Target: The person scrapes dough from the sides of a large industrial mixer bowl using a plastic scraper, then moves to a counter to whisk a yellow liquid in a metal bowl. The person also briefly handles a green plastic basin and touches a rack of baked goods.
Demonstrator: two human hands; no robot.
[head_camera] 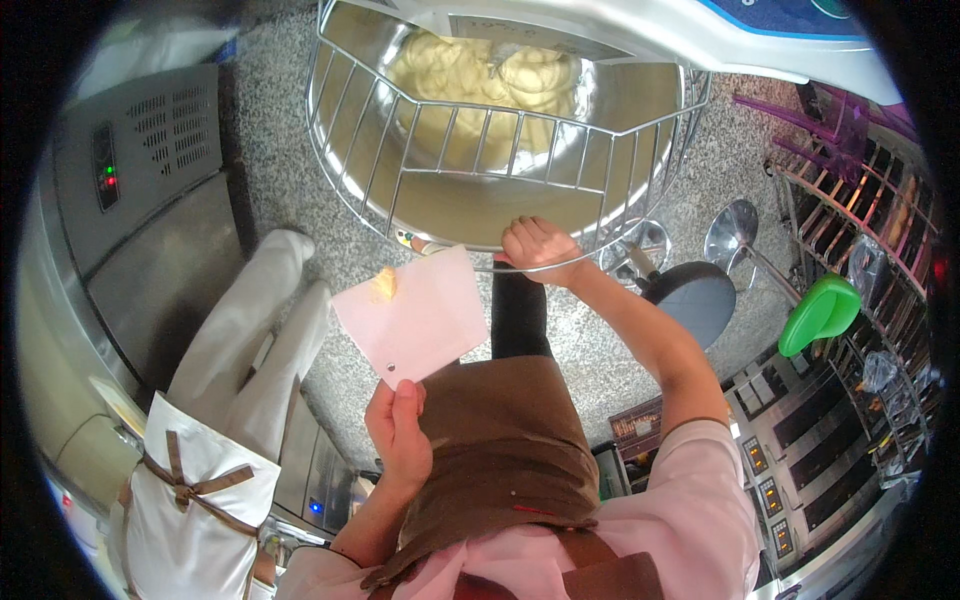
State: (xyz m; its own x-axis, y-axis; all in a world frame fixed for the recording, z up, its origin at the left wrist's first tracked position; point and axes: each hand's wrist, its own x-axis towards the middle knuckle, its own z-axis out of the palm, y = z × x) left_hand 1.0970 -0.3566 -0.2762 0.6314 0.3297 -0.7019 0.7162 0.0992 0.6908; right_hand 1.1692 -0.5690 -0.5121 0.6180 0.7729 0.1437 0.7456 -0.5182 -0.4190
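My left hand (400, 427) pinches the near corner of a pale pink flexible sheet or board (420, 319), its thumb on top beside a small hole. A smear of yellow dough or butter (385, 283) clings near the sheet's left edge. Beyond it stands a large steel mixing bowl (450, 202) holding soft, pale yellow dough (487, 82). A wire safety guard (517, 112) curves across the bowl's front. My right hand (538, 246) is curled over the bowl's near rim, with the guard's lower wire crossing at my wrist.
A white mixer body (645, 34) overhangs the bowl. Left are a steel cabinet (142, 165) and a person in white with an apron (202, 495). Right stand a black stool (694, 300), a green stool (820, 315), a wire rack (862, 195) and ovens (795, 457).
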